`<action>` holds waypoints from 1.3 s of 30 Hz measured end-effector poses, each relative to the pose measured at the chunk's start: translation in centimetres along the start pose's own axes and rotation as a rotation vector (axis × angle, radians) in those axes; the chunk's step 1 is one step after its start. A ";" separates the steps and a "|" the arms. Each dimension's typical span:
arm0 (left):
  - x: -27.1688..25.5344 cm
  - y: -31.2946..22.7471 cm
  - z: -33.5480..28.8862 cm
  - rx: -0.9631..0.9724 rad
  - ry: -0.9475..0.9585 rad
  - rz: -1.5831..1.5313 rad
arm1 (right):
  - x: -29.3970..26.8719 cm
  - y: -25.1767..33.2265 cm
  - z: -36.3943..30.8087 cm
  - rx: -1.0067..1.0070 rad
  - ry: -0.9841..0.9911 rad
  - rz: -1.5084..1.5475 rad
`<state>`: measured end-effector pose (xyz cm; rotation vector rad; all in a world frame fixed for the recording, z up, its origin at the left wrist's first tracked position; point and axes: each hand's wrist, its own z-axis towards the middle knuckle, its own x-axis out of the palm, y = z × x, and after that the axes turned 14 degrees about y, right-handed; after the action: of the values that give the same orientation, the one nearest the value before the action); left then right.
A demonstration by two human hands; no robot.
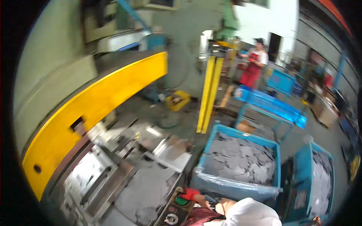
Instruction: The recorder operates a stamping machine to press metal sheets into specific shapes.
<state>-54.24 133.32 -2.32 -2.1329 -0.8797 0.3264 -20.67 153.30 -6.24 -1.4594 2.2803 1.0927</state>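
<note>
My right hand, in a red glove, reaches left from a white sleeve. It lies at a control box with a large green button, touching or just over the button's edge. The fingers are too small and blurred to show whether they are open or closed. A round pale dial or knob sits on the same box. Left of the box, grey sheet pieces lie on the press bed beside a metal die block. My left hand is not in view.
A yellow press beam spans the left. Blue bins of grey scraps stand right of me, one close and one farther right. Yellow posts rise ahead. Beyond them a person in a red apron stands by a blue rack.
</note>
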 end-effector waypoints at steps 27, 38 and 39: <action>8.9 -2.9 1.6 -0.024 0.259 0.178 | 0.1 -1.7 -2.4 -0.087 -0.082 0.004; 7.1 -2.2 2.2 -0.013 0.233 0.146 | 0.6 -1.3 -1.7 0.036 -0.013 -0.001; 7.0 -2.0 2.3 -0.011 0.237 0.141 | 0.8 -1.5 -1.3 0.050 -0.015 0.007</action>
<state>-51.23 140.29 -1.90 -2.1945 -0.5985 0.1357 -19.50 151.50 -6.52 -1.4213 2.2870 1.0376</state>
